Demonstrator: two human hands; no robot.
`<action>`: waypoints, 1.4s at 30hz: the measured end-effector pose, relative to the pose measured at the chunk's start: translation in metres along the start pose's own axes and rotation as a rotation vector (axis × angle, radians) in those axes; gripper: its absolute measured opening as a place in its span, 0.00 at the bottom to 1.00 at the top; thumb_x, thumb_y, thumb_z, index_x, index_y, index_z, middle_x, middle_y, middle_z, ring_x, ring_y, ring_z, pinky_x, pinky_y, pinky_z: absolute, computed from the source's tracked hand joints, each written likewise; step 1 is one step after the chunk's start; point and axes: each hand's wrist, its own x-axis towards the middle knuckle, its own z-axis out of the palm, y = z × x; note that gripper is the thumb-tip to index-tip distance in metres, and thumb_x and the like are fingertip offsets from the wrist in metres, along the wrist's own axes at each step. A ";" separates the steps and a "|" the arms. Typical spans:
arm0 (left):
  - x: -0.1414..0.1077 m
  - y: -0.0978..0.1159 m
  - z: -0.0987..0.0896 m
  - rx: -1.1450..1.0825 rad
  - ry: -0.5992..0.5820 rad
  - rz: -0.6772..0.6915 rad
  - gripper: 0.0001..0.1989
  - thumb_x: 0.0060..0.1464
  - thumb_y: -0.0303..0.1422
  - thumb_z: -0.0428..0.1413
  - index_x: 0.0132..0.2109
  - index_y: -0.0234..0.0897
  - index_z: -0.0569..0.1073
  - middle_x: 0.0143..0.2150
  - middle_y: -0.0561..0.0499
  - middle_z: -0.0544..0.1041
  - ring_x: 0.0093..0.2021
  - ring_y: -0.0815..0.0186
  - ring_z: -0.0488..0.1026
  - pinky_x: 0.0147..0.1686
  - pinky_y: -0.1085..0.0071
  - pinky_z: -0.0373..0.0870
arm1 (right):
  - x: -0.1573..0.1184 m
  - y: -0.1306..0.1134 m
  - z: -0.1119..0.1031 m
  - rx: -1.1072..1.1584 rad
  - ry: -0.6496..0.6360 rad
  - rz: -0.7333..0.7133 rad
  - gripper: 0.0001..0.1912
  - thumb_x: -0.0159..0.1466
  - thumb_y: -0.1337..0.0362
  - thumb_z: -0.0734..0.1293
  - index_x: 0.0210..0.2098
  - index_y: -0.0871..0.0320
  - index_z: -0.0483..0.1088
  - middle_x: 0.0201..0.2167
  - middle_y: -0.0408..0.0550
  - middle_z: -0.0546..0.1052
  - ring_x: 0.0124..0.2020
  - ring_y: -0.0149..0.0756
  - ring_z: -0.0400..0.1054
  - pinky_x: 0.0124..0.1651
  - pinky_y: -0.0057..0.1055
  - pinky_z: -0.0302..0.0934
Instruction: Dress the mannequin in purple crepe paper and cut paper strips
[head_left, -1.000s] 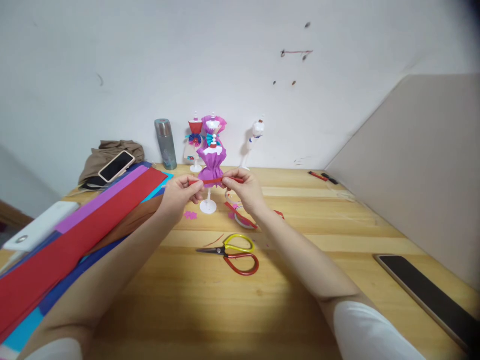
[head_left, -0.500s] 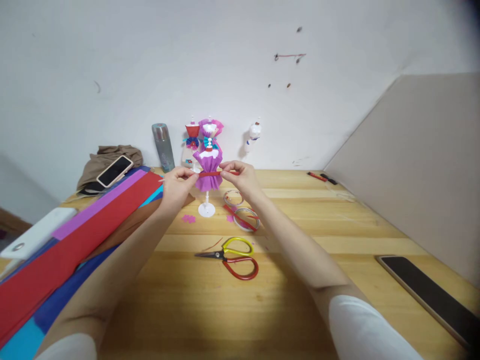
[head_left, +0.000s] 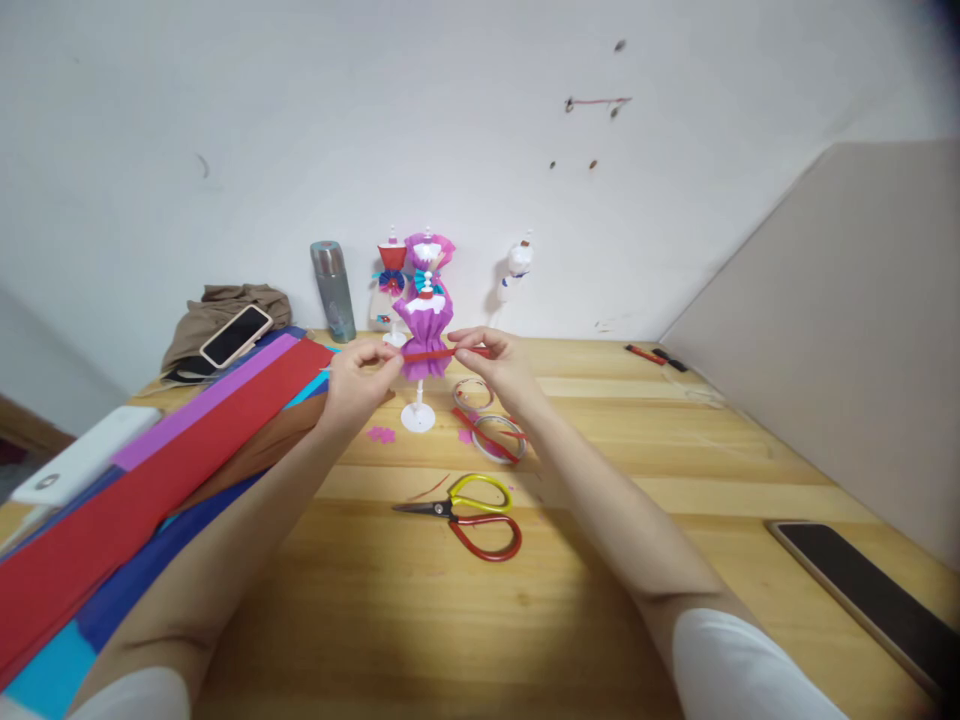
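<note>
A narrow red strip [head_left: 431, 356] is stretched level between my two hands, in front of a small dress-form stand. My left hand [head_left: 365, 378] pinches its left end, and my right hand [head_left: 496, 362] pinches it near the right end, with a short tail past the fingers. Behind the strip stands the mini mannequin [head_left: 418, 417] on a white round base, wearing a gathered purple crepe-paper dress [head_left: 426, 325]. Whether the strip touches the dress, I cannot tell. Scissors [head_left: 442, 510] with one yellow and one red handle lie closer to me.
Rolls of tape [head_left: 499, 440] with red scraps and pink flower cutouts [head_left: 381, 435] lie by the stand. Coloured paper sheets [head_left: 172, 470] cover the left. Other dressed mannequins [head_left: 392, 258], a bottle [head_left: 332, 290], phones [head_left: 862, 600] and pens [head_left: 645, 354] are farther out.
The whole view has shifted slightly. Both hands still hold the strip, which now sits a little lower against the dress and tilts slightly up to the right.
</note>
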 end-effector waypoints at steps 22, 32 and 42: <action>-0.042 -0.027 0.009 0.031 -0.312 0.789 0.06 0.66 0.26 0.57 0.41 0.41 0.78 0.38 0.47 0.86 0.40 0.62 0.83 0.45 0.62 0.77 | -0.075 -0.016 0.009 -0.224 -0.171 0.038 0.07 0.64 0.59 0.73 0.33 0.56 0.80 0.31 0.48 0.82 0.34 0.37 0.72 0.39 0.34 0.64; -0.056 -0.035 0.017 0.126 -0.497 0.676 0.14 0.69 0.28 0.54 0.31 0.39 0.68 0.30 0.52 0.76 0.33 0.65 0.73 0.37 0.66 0.69 | -0.082 -0.012 0.014 -0.159 -0.177 -0.121 0.06 0.63 0.63 0.75 0.30 0.54 0.79 0.27 0.45 0.76 0.35 0.38 0.69 0.40 0.36 0.62; -0.061 -0.040 0.020 0.036 -0.535 0.420 0.11 0.66 0.29 0.57 0.33 0.39 0.76 0.32 0.52 0.80 0.35 0.65 0.76 0.39 0.69 0.71 | -0.085 -0.012 0.010 -0.237 -0.217 -0.092 0.10 0.65 0.60 0.70 0.28 0.54 0.69 0.28 0.44 0.73 0.31 0.36 0.64 0.36 0.35 0.56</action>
